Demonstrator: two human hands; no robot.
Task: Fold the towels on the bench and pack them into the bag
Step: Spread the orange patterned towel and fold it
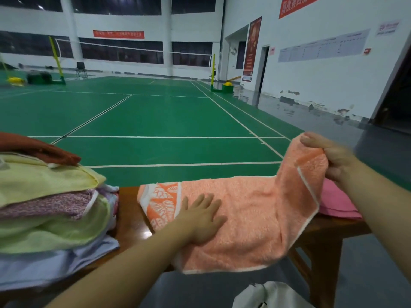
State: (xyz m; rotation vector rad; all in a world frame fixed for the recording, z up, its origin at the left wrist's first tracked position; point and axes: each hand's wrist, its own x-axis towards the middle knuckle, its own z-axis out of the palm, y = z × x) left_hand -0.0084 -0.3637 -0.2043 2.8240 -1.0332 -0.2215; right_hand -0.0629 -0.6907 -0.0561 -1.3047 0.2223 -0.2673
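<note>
An orange towel (244, 214) with a white leaf-patterned band lies across the brown wooden bench (131, 218). My left hand (201, 218) presses flat on its middle with straight fingers. My right hand (329, 154) pinches the towel's right end and holds it lifted above the bench. A white bag (266, 295) sits on the floor below the bench, at the bottom edge of the view.
A pile of several towels (51, 207), yellow, purple, rust and pale blue, fills the bench's left end. A pink towel (335, 201) lies on the bench behind my right forearm. Beyond the bench stretches a green badminton court (155, 121).
</note>
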